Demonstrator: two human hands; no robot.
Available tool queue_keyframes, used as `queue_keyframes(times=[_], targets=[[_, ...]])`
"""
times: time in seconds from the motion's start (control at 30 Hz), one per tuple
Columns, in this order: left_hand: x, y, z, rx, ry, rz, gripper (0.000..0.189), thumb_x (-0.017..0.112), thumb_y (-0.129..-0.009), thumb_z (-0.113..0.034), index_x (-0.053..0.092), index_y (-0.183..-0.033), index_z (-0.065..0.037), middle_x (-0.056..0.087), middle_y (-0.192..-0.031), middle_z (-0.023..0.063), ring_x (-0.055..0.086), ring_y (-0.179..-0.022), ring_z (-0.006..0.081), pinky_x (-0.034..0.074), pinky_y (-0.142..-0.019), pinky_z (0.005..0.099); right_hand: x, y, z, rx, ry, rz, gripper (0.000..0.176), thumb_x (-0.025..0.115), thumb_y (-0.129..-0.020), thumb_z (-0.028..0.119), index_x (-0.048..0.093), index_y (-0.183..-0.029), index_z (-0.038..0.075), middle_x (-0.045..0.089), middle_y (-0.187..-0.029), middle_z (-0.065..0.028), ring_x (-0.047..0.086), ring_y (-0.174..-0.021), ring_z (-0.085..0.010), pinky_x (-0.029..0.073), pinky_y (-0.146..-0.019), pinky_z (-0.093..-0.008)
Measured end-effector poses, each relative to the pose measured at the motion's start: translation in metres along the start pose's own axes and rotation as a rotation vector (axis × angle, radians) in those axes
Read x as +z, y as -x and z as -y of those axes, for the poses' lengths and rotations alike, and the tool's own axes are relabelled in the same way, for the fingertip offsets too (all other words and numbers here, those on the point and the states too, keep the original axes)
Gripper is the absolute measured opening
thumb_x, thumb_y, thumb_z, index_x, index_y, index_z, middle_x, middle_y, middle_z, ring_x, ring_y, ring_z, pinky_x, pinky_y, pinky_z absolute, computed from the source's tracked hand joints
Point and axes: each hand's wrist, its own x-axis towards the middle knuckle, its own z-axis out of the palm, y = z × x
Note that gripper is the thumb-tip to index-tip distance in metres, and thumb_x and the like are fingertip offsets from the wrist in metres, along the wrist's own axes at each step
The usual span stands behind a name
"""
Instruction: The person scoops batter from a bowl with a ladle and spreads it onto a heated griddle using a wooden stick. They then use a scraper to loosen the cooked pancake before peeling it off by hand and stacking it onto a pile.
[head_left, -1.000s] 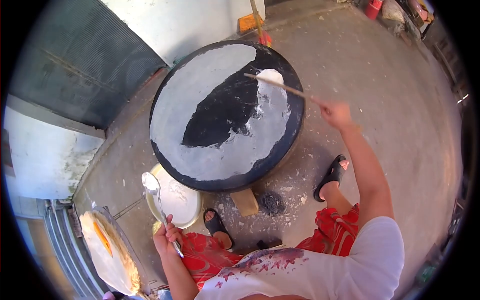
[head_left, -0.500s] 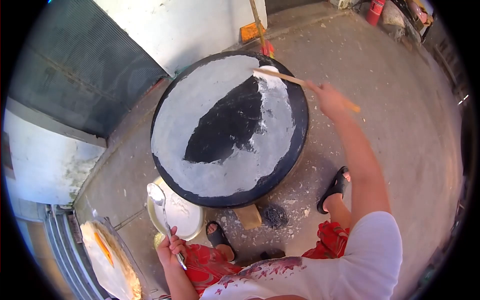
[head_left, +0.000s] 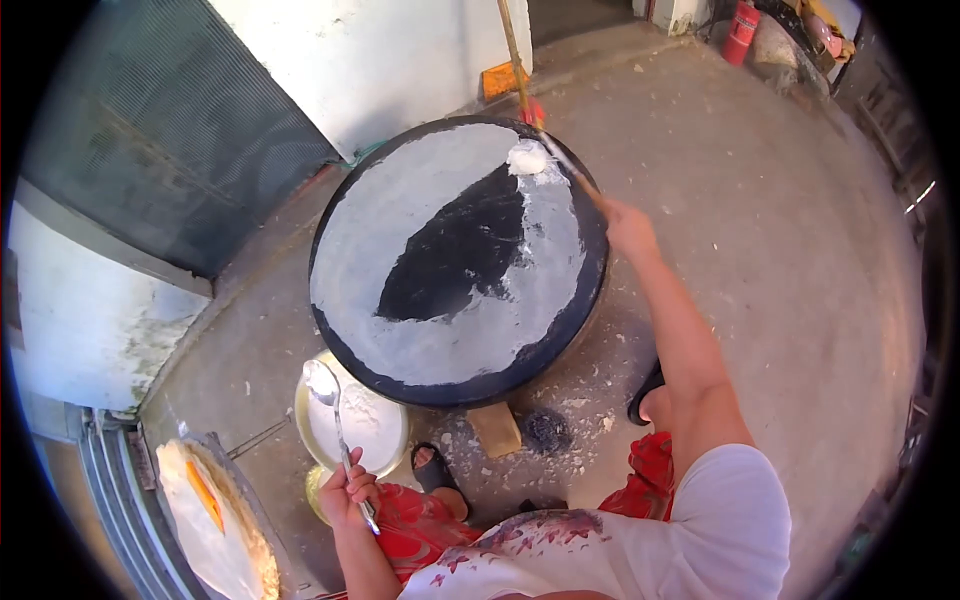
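Note:
My left hand (head_left: 350, 492) is closed around the handle of a large metal spoon (head_left: 341, 430), its bowl coated with white batter. The spoon hangs over a pale bucket (head_left: 302, 415) holding white batter (head_left: 350, 425). At the far right of a round black griddle (head_left: 590, 270), my right hand (head_left: 630, 230) grips a long wooden spreader (head_left: 575, 172), whose blade lies along the rim. Just left of the blade sits a white lump of batter (head_left: 527, 157). A thin grey-white layer (head_left: 420, 350) covers much of the griddle, around a bare black patch (head_left: 450, 250).
A stack of thin flatbreads (head_left: 200, 530) with an orange tool (head_left: 205, 495) on it stands at lower left. Below the griddle are a wooden block (head_left: 494, 430) and a dark scrubber (head_left: 546, 431). A broom-like pole (head_left: 515, 60) leans behind; a red cylinder (head_left: 740, 33) stands far right.
The wooden spreader has swung from across the batter lump to the right rim, and my right hand has moved down and slightly left. My left hand still holds the spoon over the bucket.

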Motion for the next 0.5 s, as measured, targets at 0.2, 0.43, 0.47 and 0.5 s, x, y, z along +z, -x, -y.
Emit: queue_keyframes(times=[0.2, 0.43, 0.47, 0.5], targets=[[-0.012, 0.007, -0.006, 0.015, 0.029, 0.051, 0.031, 0.037, -0.089, -0.016, 0.049, -0.107, 0.007, 0.045, -0.065, 0.0052, 0.039, -0.049, 0.0107, 0.032, -0.04, 0.0218, 0.028, 0.011, 0.019, 0.077, -0.225, 0.085, 0.028, 0.042, -0.084, 0.02, 0.058, -0.107, 0.017, 0.06, -0.098, -0.0131, 0.057, -0.092, -0.0291, 0.045, -0.078, -0.0367], [-0.026, 0.011, -0.015, 0.035, 0.016, 0.077, 0.031, 0.037, -0.089, -0.016, 0.047, -0.108, 0.007, 0.046, -0.066, 0.0055, 0.04, -0.048, 0.0104, 0.033, -0.039, 0.0211, 0.049, 0.059, 0.058, -0.111, 0.038, 0.23, 0.029, 0.041, -0.084, 0.028, 0.058, -0.107, 0.027, 0.059, -0.105, -0.0105, 0.056, -0.096, -0.0264, 0.045, -0.08, -0.0373], [-0.028, 0.012, -0.016, 0.026, 0.02, 0.084, 0.031, 0.036, -0.089, -0.016, 0.047, -0.108, 0.006, 0.046, -0.066, 0.0055, 0.04, -0.048, 0.0104, 0.033, -0.039, 0.021, 0.041, 0.065, 0.057, -0.112, 0.042, 0.228, 0.029, 0.041, -0.084, 0.028, 0.058, -0.107, 0.027, 0.059, -0.105, -0.0105, 0.056, -0.096, -0.0264, 0.045, -0.08, -0.0373], [-0.03, 0.013, -0.018, 0.017, 0.022, 0.092, 0.031, 0.036, -0.089, -0.016, 0.047, -0.108, 0.006, 0.046, -0.066, 0.0055, 0.04, -0.048, 0.0103, 0.033, -0.039, 0.0209, 0.023, 0.075, 0.061, -0.055, 0.091, 0.194, 0.029, 0.041, -0.084, 0.027, 0.059, -0.108, 0.026, 0.059, -0.104, -0.0104, 0.056, -0.096, -0.0266, 0.045, -0.08, -0.0371]])
